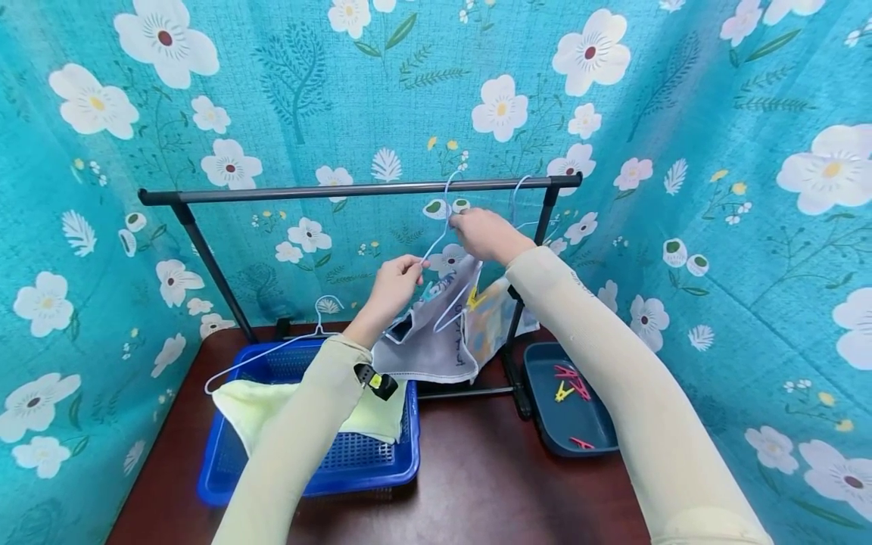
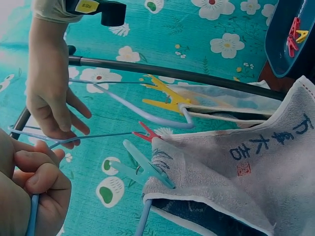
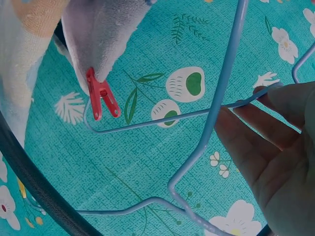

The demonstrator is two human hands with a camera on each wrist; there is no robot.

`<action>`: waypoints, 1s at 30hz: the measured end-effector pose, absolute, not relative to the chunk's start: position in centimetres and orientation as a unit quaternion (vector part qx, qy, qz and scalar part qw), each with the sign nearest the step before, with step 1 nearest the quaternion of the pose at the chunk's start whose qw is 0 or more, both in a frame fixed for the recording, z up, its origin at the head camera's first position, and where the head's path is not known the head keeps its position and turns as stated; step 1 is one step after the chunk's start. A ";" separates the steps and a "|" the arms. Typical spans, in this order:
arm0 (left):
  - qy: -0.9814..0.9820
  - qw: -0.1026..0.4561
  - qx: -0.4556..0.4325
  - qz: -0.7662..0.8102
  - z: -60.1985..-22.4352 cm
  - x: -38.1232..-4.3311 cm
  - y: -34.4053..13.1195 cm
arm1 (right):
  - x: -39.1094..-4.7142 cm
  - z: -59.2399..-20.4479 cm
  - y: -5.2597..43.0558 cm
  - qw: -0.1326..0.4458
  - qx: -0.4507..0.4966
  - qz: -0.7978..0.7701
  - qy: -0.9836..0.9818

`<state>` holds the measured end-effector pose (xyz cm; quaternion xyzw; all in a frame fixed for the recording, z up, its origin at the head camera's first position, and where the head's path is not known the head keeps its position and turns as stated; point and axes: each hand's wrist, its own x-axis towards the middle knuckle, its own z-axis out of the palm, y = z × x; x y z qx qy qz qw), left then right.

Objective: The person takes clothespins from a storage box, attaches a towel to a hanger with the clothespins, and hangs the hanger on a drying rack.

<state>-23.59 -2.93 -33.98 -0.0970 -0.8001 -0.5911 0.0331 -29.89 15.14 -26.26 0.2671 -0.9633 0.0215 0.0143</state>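
Note:
My left hand (image 1: 397, 284) pinches one sloping arm of a light-blue wire hanger (image 1: 436, 246), whose hook is at the rail (image 1: 381, 189). My right hand (image 1: 492, 233) is at the hanger's neck, wire between thumb and fingers in the right wrist view; the other fingers are fairly straight. From this hanger hangs a grey towel (image 1: 425, 352) with dark printed characters. A teal clothespin (image 2: 147, 167) and a red clothespin (image 3: 101, 96) grip its corners. Behind it, a patterned towel (image 1: 487, 322) hangs from a second hanger (image 1: 515, 193), with a yellow clothespin (image 2: 167, 96) on it.
A blue basket (image 1: 207, 465) at the left holds a pale yellow cloth (image 1: 384, 412), with another hanger (image 1: 272, 347) lying across it. At the right, a dark tray (image 1: 555, 431) contains red clothespins (image 1: 579, 387) and a yellow one. The black rack stands on a brown table (image 1: 470, 484) before floral curtains.

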 end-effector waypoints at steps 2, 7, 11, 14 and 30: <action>-0.803 0.035 -0.095 -0.587 -34.1 -23.6 -2.7 | -29.8 -26.2 15.2 0.001 0.260 0.024 -0.965; -0.803 0.022 -0.085 -0.589 -34.4 -23.9 -2.3 | -29.8 -26.0 15.3 -0.024 0.243 0.029 -0.969; -0.799 0.017 -0.083 -0.595 -34.6 -24.0 -1.9 | -29.8 -26.0 15.5 -0.041 0.228 0.035 -0.972; -0.792 0.013 -0.087 -0.604 -34.8 -24.1 -1.6 | -29.8 -25.9 15.7 -0.051 0.221 0.040 -0.973; -0.764 -0.023 -0.114 -0.634 -35.4 -24.3 0.0 | -30.7 -26.1 17.2 -0.053 0.205 0.034 -0.977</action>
